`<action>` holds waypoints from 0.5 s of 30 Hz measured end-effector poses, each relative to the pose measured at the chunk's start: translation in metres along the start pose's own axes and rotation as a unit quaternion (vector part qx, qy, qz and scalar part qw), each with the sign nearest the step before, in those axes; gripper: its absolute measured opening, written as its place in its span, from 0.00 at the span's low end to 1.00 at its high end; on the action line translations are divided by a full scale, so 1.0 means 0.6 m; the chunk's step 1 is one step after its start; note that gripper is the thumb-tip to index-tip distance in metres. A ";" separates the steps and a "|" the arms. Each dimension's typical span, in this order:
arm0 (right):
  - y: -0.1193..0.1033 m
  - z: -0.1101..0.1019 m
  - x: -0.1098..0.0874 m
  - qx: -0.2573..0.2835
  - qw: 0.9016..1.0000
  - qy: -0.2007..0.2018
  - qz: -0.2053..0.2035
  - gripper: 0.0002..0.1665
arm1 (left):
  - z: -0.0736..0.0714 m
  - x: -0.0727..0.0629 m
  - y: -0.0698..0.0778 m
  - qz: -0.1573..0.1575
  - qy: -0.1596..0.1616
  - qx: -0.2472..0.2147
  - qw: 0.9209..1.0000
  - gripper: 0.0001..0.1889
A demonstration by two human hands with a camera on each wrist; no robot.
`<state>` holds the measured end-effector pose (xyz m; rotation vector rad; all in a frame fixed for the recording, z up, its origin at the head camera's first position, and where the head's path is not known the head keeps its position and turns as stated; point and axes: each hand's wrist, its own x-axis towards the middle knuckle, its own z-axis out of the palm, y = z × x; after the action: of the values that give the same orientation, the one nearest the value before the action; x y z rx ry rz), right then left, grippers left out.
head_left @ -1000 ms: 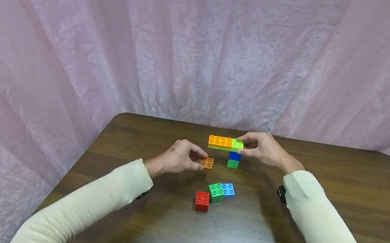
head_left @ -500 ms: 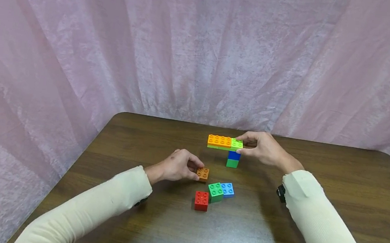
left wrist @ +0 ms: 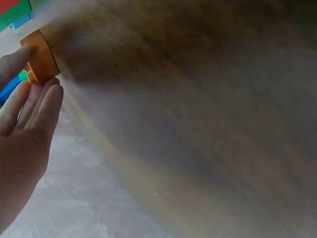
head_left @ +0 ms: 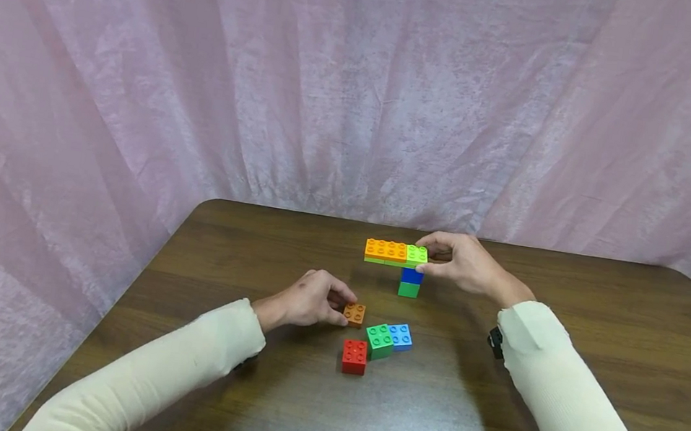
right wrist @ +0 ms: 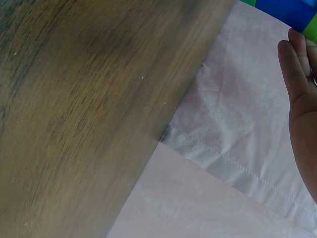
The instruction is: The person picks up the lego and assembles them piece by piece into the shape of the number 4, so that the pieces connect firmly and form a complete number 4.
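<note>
An orange-brown two-by-two toy brick (head_left: 354, 314) is pinched between the thumb and fingers of my left hand (head_left: 311, 300). The left wrist view shows the same brick (left wrist: 42, 58) at the fingertips, low over the table. My right hand (head_left: 466, 264) holds the lime green end (head_left: 417, 255) of a built piece by its sides. Beside that end, a long orange brick (head_left: 385, 250) sits on a thin lime layer and juts out leftward. Under the lime end stand a dark blue brick (head_left: 412, 276) and a green brick (head_left: 408, 290), forming a column.
In front of the built piece lie a loose green brick (head_left: 379, 341), a light blue brick (head_left: 400, 336) against it, and a red brick (head_left: 354, 357) nearer me. The wooden table (head_left: 594, 365) ends at a pink curtain (head_left: 362, 87) behind.
My left hand has brought the orange-brown brick toward me and slightly left, away from the built piece and closer to the loose bricks. The right hand keeps its hold.
</note>
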<state>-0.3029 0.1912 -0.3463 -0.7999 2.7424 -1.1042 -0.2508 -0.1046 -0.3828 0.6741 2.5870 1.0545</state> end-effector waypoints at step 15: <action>0.005 0.003 0.002 -0.003 1.000 -0.007 0.019 0.27 | -0.005 -0.040 0.026 0.050 -0.014 0.006 0.999 0.15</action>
<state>-0.3044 0.1912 -0.3494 -0.7509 2.7402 -1.0793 -0.2267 -0.1087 -0.3681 0.8225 2.5614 1.0535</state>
